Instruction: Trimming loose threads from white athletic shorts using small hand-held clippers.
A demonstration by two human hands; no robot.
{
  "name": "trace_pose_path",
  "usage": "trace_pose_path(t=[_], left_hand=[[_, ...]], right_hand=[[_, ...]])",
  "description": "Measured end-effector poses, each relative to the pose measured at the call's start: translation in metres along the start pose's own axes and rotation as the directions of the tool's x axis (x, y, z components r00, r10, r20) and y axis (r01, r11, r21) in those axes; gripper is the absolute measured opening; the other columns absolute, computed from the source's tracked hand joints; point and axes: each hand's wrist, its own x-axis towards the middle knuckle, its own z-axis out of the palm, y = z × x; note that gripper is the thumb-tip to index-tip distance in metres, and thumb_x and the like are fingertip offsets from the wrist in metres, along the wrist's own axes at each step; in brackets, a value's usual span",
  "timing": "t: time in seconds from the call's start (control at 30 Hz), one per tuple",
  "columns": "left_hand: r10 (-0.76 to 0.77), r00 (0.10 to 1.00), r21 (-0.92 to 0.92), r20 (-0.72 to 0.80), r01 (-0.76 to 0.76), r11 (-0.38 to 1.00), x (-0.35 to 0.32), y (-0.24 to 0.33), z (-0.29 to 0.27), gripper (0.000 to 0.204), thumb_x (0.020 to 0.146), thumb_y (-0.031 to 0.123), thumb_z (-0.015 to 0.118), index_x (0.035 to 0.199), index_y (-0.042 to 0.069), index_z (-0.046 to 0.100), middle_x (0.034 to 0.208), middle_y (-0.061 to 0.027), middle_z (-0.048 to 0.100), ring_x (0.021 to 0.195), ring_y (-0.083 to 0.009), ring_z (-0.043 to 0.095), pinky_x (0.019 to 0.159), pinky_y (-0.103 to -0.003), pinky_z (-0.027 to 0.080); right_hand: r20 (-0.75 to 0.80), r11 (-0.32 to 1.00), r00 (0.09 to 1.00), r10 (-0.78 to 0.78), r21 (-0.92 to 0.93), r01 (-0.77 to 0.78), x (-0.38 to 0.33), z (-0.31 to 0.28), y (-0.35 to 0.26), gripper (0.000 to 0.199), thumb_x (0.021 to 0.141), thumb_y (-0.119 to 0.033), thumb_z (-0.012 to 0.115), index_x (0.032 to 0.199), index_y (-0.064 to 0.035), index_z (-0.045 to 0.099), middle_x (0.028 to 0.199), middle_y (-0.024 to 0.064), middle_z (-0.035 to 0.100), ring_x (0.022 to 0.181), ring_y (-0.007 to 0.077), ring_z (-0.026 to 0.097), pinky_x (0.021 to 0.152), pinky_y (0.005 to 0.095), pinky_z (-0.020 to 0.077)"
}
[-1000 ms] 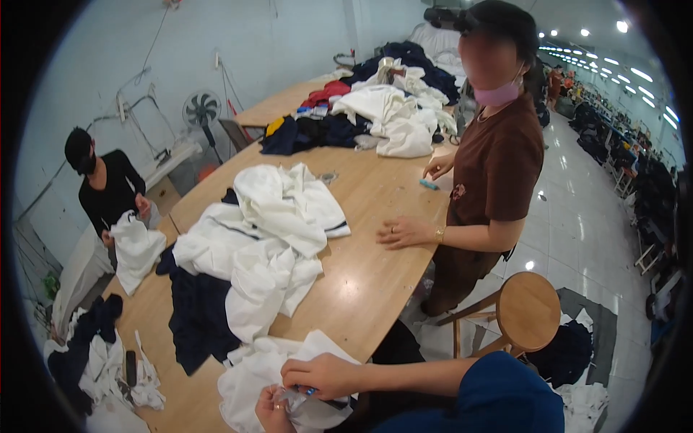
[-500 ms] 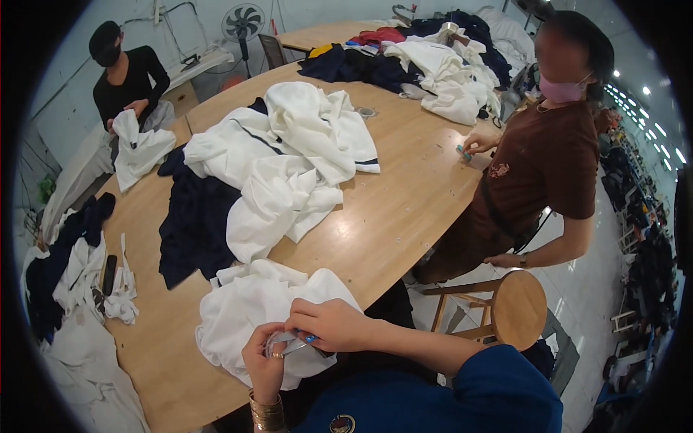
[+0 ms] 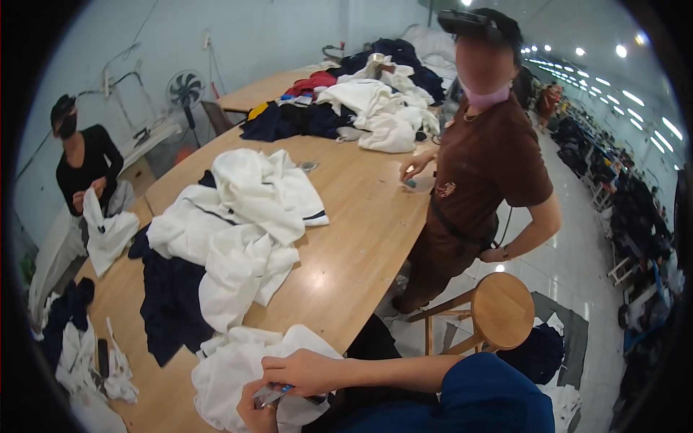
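Observation:
A bunched white garment [image 3: 224, 368] lies at the near edge of the table, under both my hands. My right hand [image 3: 307, 369] is closed around a small shiny tool with a blue part [image 3: 271, 395], which looks like thread snips. Close against it, the fingers of my left hand [image 3: 253, 413] are curled together over the white cloth. What the left fingertips pinch is hidden by the tool and the right hand. Beyond lies a heap of white garments [image 3: 245, 238] with dark navy cloth [image 3: 170, 296] beneath.
Across the table [image 3: 339, 238], a co-worker in brown [image 3: 491, 159] stands at the right, one hand on the tabletop. Another person in black [image 3: 90, 159] holds white cloth at the far left. A wooden stool [image 3: 503, 310] stands right; mixed garments [image 3: 375, 108] pile at the back.
The view has swung right and up, so everything sits lower and further left. My hands stay together over the white garment. The brown-clad co-worker's head is raised.

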Motion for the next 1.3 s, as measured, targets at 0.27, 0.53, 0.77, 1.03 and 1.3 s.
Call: trace_pose_path(t=[0.27,0.53,0.77,1.03,1.3], left_hand=[[0.067,0.997,-0.130,-0.046,-0.073,0.989,0.011,0.015,0.008,0.014,0.078,0.003,0.062,0.091,-0.003,0.061,0.100,-0.0105,0.060,0.084,-0.0148,0.057,0.069,-0.027,0.049],[0.088,0.996,-0.055,-0.033,-0.090,0.994,0.007,0.000,0.003,0.015,0.081,0.011,0.060,0.091,-0.002,0.061,0.099,-0.0107,0.059,0.084,-0.0148,0.056,0.069,-0.027,0.047],[-0.044,0.996,-0.193,-0.072,0.029,0.981,0.004,0.010,0.004,0.015,0.082,0.013,0.059,0.088,-0.001,0.060,0.095,-0.0094,0.060,0.082,-0.0172,0.055,0.069,-0.027,0.046],[0.455,0.885,0.357,-0.097,-0.396,0.846,0.009,0.003,0.000,0.014,0.078,0.013,0.062,0.084,0.000,0.061,0.088,-0.0143,0.062,0.083,-0.0312,0.058,0.076,-0.037,0.045],[0.167,0.967,0.257,-0.192,-0.114,0.960,0.002,0.001,-0.001,0.018,0.078,0.015,0.064,0.087,-0.001,0.062,0.087,-0.0125,0.064,0.081,-0.0244,0.060,0.074,-0.032,0.047]], right_hand=[[-0.054,0.996,0.997,-0.059,0.060,0.062,0.003,-0.007,-0.002,0.036,0.073,-0.008,0.062,0.109,-0.0108,0.057,0.089,0.0063,0.047,0.069,0.0256,0.056,0.059,0.0349,0.0449],[-0.069,0.997,0.995,-0.077,0.025,0.079,0.008,-0.005,-0.006,0.027,0.071,-0.006,0.063,0.097,-0.0082,0.054,0.090,0.0049,0.048,0.070,0.0257,0.055,0.058,0.0336,0.0445],[-0.099,0.993,0.989,-0.113,0.011,0.114,0.013,-0.002,-0.011,0.026,0.071,-0.006,0.064,0.094,-0.0070,0.054,0.092,0.0045,0.048,0.069,0.0250,0.057,0.057,0.0334,0.0452],[-0.088,0.996,0.992,-0.091,-0.010,0.090,0.011,0.003,-0.006,0.023,0.070,-0.008,0.064,0.090,-0.0043,0.052,0.090,0.0068,0.046,0.067,0.0268,0.055,0.057,0.0348,0.0452],[-0.104,0.998,0.992,-0.067,-0.016,0.065,0.004,0.003,-0.006,0.021,0.071,-0.010,0.063,0.088,-0.0035,0.053,0.088,0.0083,0.045,0.065,0.0282,0.055,0.057,0.0368,0.0447]])
